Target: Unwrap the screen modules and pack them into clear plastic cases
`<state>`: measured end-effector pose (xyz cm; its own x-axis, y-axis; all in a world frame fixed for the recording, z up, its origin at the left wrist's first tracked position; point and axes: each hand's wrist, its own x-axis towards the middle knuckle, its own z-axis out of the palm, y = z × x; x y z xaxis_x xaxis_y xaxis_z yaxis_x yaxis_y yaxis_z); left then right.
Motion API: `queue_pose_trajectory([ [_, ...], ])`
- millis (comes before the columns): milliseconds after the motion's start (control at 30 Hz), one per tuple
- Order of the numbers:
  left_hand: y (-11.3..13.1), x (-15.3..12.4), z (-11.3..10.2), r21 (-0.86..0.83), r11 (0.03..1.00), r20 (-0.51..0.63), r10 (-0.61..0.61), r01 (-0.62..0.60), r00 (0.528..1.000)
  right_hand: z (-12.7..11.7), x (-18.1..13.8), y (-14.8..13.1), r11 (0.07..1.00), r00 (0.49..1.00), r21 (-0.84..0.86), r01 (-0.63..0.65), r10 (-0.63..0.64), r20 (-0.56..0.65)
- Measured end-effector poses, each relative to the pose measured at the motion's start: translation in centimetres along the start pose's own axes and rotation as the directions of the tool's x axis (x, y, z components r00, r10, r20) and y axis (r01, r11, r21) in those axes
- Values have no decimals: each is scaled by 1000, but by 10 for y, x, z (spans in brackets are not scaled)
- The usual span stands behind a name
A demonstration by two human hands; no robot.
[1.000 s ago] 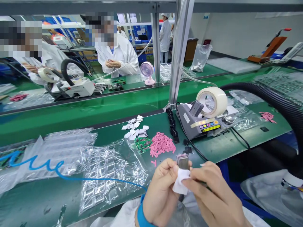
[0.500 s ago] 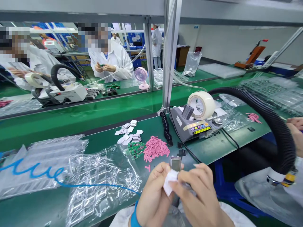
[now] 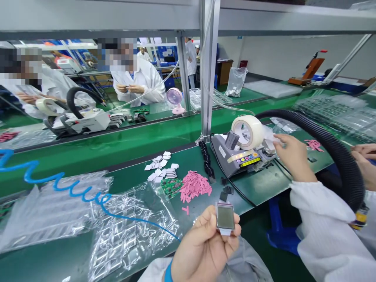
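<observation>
My left hand (image 3: 202, 246) is low in the middle, holding up a small grey display module (image 3: 225, 216) by its edges between thumb and fingers. A white tab shows under the module. My right hand (image 3: 290, 152) has reached out to the right, to the tape dispenser (image 3: 237, 156) with its big roll of tape (image 3: 248, 131). Its thumb and forefinger are pinched on a clear piece of tape (image 3: 269, 136) at the dispenser's outlet.
On the green bench lie pink strips (image 3: 195, 186), white pads (image 3: 161, 168), small green circuit boards (image 3: 170, 187), black parts (image 3: 207, 160) and clear plastic trays (image 3: 126, 231). A black corrugated hose (image 3: 337, 149) arcs at the right. Another person's hands (image 3: 364, 154) are at the far right; workers sit across the belt.
My right hand left the module and moved right to the tape dispenser. The left hand now holds the module alone, turned face up. The camera tilted slightly.
</observation>
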<state>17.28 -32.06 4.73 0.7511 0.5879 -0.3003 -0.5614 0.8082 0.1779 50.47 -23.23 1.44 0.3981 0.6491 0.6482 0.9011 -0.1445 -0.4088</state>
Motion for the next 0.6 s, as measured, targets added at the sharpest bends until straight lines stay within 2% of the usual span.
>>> queue_pose_trajectory([
  [100,2,-4,-1,-1,1000,17,20,-20,1000,14,-5,5,999,998,27,-17,16,54],
  [200,5,-4,-2,-18,999,15,38,-38,999,15,-32,-2,997,998,79,-24,19,59],
  [433,7,-4,-3,-23,1000,41,-15,16,999,-10,-86,-45,976,997,205,-69,62,39],
  [600,7,-6,-3,-40,999,75,-19,22,997,-28,-109,-84,950,993,297,-97,72,97],
])
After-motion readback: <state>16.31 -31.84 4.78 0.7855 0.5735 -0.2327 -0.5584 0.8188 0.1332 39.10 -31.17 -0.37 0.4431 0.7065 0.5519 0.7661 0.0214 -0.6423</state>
